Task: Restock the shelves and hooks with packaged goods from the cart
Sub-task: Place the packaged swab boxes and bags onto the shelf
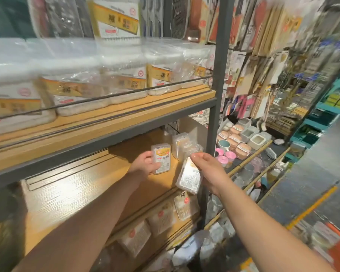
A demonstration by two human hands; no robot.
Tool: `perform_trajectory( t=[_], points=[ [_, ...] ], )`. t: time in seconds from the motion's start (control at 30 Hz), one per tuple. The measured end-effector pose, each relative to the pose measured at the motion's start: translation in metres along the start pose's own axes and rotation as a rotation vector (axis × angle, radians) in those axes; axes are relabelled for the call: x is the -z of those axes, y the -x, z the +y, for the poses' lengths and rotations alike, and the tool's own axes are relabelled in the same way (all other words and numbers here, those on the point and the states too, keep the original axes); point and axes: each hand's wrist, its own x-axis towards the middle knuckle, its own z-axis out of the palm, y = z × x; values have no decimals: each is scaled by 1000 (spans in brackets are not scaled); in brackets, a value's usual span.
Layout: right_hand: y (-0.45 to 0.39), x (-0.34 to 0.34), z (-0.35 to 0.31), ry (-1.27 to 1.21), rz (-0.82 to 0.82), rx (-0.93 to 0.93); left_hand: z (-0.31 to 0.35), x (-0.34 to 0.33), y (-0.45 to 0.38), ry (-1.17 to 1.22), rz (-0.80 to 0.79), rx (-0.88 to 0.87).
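The upper shelf (106,114) looks full, but the middle shelf (77,185) is mostly bare, so much restocking remains. The left hand (145,162) holds one small box (161,159) there; the right hand (206,169) holds another pack (189,176) beside it.

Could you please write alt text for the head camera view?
At a wooden store shelf, a person's left hand holds a small clear packet standing on the shelf, while the right hand holds a second packet beside it. Stacked packaged goods fill the shelf above.
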Motion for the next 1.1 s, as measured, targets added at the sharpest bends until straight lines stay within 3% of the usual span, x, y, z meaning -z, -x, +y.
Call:
perform_trajectory(
  t=[0.3,0.57,0.67,0.83,1.0,1.1],
  points=[
    [12,47,34,-133,129,-69,-2,-35,-7,-172,-177,-102],
    [27,47,39,-192,114,-69,6,-43,16,-263,-292,-149],
    [34,43,35,-198,100,-57,10,-36,26,-204,-251,-130],
    [45,25,17,-282,18,-23,25,-23,57,-43,-7,-280],
    [56,-12,-15,-330,-60,6,36,-23,91,-91,-210,-294],
    [62,-32,-26,-327,-76,-17,33,-17,94,-109,-231,-256]
  ],
)
